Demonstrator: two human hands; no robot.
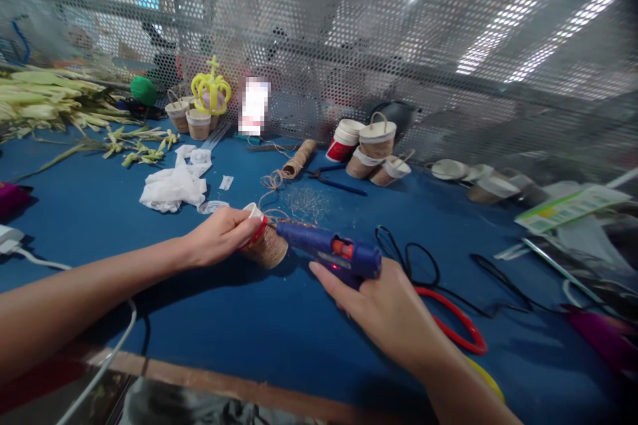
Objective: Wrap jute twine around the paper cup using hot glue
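Note:
My left hand [222, 236] grips a paper cup [269, 249] by its white-and-red rim end. Brown twine covers the cup's lower part, and the cup lies tilted just over the blue table. In my right hand [383, 305] is a blue hot glue gun [329, 249], with an orange part in its body and a small red light. Its nozzle points left and meets the cup's side near the edge of the twine; whether glue is coming out cannot be seen. A strand of twine [272, 182] runs from the cup to a twine roll [300, 158] behind it.
Twine-wrapped cups [377, 139] stand at the back, near dark pliers [339, 184]. Crumpled white lace [174, 182] and corn husks [50, 96] lie left. A red ring [461, 329] and black cord [423, 272] are right. A perforated metal screen [299, 33] closes off the back.

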